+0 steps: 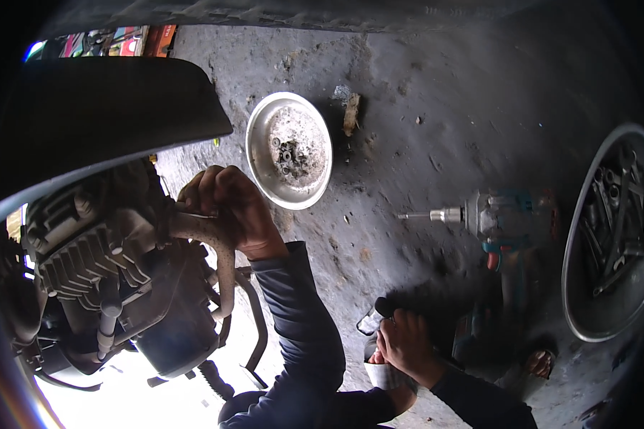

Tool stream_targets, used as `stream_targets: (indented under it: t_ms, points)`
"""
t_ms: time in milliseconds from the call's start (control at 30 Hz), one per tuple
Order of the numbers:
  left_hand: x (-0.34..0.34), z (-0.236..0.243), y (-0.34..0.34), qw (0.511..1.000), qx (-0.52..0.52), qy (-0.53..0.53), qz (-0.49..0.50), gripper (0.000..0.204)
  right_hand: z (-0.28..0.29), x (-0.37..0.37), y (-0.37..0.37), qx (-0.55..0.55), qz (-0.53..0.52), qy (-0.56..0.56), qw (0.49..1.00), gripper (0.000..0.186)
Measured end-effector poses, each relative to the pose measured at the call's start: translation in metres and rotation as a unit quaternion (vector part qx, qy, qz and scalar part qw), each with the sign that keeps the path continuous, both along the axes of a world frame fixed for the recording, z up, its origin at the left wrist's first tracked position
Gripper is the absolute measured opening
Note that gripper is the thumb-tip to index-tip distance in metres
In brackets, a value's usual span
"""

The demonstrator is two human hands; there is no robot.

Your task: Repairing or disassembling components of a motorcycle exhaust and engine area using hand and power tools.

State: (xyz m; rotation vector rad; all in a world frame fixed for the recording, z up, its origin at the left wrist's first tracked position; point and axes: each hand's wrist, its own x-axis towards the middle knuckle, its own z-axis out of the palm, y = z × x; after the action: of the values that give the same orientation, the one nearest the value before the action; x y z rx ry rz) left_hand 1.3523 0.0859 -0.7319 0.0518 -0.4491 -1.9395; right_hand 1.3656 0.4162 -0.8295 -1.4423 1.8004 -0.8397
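At the left stands a finned engine (86, 264) with a rusty exhaust pipe (225, 275) curving down from it. My left hand (240, 211) is at the pipe's upper end, its fingers bent and closed beside the joint. A small metal stud or bolt shows under them; what the fingertips grip is hidden. Low in the middle, my right hand (408, 347) is closed beside my sandalled foot. Just past its fingers is a dark, rounded piece (384, 307) and a shiny pale piece (369, 322); I cannot tell what the hand holds.
On the grey floor, a round metal dish (253, 154) bears several nuts and small parts. A cordless impact driver (508, 222) with a long socket lies to the right. Beyond it sits a large metal basin (576, 286) of wrenches. A dark curved panel (114, 107) overhangs the engine.
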Motion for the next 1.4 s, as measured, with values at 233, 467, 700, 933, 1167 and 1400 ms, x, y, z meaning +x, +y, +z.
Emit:
stream_targets:
  t_ms: [233,467,700,933,1167,1400]
  points:
    - [0.005,0.002,-0.003,0.999,0.021,0.005,-0.031,0.014,0.011,-0.007,-0.002,-0.009,0.013,-0.013,1.000,0.024]
    - [0.012,-0.009,-0.014,0.999,0.002,-0.027,-0.022,0.022,0.017,0.005,-0.003,0.040,0.052,0.143,0.987,0.032]
    - [0.011,-0.010,-0.019,0.995,-0.059,0.019,-0.077,0.015,0.066,-0.038,-0.049,0.198,-0.006,-0.156,0.968,0.049]
    - [0.016,-0.013,-0.027,0.990,-0.116,-0.010,-0.078,0.027,0.108,-0.111,-0.154,0.225,-0.040,-0.317,0.920,0.044]
    - [0.021,-0.059,-0.038,0.937,-0.105,0.194,-0.272,0.050,0.135,-0.157,-0.206,0.214,0.028,-0.441,0.871,0.042]
    - [0.035,-0.061,-0.053,0.943,-0.086,0.206,-0.248,0.049,0.185,-0.168,-0.217,0.231,0.067,-0.400,0.884,0.040]
